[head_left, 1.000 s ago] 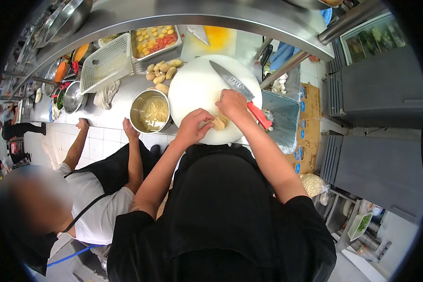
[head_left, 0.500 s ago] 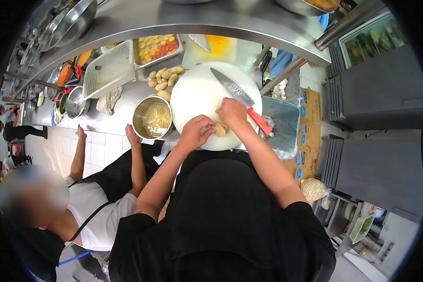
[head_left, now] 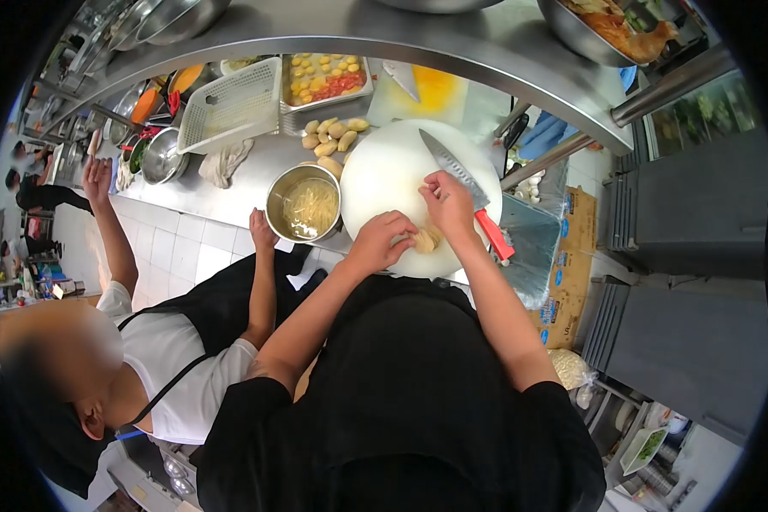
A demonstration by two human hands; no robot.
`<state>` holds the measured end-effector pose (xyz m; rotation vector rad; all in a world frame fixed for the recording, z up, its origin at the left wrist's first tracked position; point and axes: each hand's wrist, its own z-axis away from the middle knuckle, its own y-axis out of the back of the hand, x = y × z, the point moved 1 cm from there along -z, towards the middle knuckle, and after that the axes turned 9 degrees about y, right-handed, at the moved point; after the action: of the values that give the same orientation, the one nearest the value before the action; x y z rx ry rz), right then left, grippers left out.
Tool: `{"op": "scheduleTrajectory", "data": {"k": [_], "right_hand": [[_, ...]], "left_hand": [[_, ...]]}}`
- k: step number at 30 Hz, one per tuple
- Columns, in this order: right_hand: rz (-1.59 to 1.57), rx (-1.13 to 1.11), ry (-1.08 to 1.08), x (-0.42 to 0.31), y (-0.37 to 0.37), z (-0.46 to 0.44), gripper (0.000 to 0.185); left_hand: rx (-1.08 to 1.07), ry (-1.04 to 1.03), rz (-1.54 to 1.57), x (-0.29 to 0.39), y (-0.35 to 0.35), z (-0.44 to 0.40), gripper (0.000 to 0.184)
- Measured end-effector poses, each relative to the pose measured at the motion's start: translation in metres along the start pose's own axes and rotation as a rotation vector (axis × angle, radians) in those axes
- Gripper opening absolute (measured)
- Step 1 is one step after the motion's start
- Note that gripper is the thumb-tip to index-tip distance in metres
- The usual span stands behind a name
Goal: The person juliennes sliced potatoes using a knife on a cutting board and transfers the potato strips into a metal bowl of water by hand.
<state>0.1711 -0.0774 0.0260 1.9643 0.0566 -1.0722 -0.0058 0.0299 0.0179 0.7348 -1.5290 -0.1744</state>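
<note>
My left hand (head_left: pixel 382 243) has its fingertips closed on a small stack of sliced potato (head_left: pixel 427 241) near the front of the round white cutting board (head_left: pixel 380 166). Above the board, my right hand (head_left: pixel 449 203) is pinched, its fingertips beyond the stack; whatever lies between them is too small to make out. A chef's knife (head_left: pixel 456 171) with a red handle rests on the board to the right of that hand, and neither hand holds it. Left of the board stands a steel pot (head_left: pixel 270 205) with pale potato shreds (head_left: pixel 311 209) in liquid.
Whole potatoes (head_left: pixel 337 130) lie behind the pot, near a white basket (head_left: pixel 230 107) and a tray of cut food (head_left: pixel 324 81). A steel shelf (head_left: pixel 358 34) crosses above. At right is a lined bin (head_left: pixel 533 247). A co-worker (head_left: pixel 171 367) stands close on my left.
My right hand has lifted slightly and turned, its fingers now pinched farther from the potato slices. The left hand stays on the slices. The co-worker's far hand has risen; the whole view has shifted.
</note>
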Motion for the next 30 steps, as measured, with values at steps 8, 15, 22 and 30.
{"op": "scheduleTrajectory", "data": {"k": [8,15,22,30], "right_hand": [[-0.443,-0.031,-0.094,0.004,0.025,0.054,0.013],[-0.684,-0.088,-0.227,-0.032,0.051,0.081,0.013],[-0.657,-0.112,-0.174,-0.044,0.059,0.082,0.012],[-0.575,0.004,-0.292,-0.026,0.062,0.093,0.018]], "left_hand": [[-0.003,-0.047,-0.028,-0.015,-0.004,-0.001,0.026],[0.510,0.001,0.041,0.041,0.110,-0.024,0.025],[0.720,-0.399,0.562,0.143,0.283,-0.065,0.053],[0.322,0.043,0.347,0.018,0.088,-0.025,0.014]]}}
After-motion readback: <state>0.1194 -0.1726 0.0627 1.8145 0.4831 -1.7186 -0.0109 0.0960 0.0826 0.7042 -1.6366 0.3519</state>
